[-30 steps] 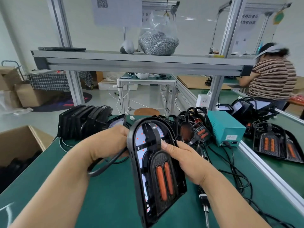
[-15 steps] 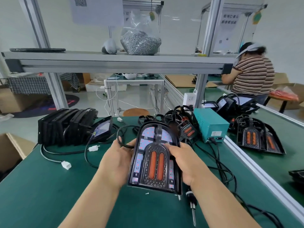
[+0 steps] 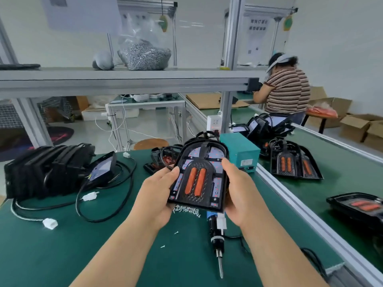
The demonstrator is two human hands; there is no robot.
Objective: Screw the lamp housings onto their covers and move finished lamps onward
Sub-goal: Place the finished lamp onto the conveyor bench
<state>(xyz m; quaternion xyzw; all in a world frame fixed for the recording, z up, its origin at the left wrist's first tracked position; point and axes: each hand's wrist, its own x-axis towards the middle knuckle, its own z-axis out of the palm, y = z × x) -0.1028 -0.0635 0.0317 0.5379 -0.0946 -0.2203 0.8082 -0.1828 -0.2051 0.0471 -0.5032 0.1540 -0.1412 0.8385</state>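
The lamp [image 3: 200, 179], gripped at its edges by left hand [image 3: 157, 193] and right hand [image 3: 238, 187], looks finished; next, likely passing it to the conveyor [image 3: 342, 183].

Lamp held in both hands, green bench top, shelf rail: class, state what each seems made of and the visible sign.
The lamp: probably moulded black plastic, semi-gloss, with orange inserts. The bench top: matte green mat, perhaps rubber; no glare. The shelf rail: likely aluminium, grey, satin, grooved.

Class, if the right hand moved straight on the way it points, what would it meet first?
Besides the lamp it grips, the right hand would probably meet the teal box first; depth is unclear.
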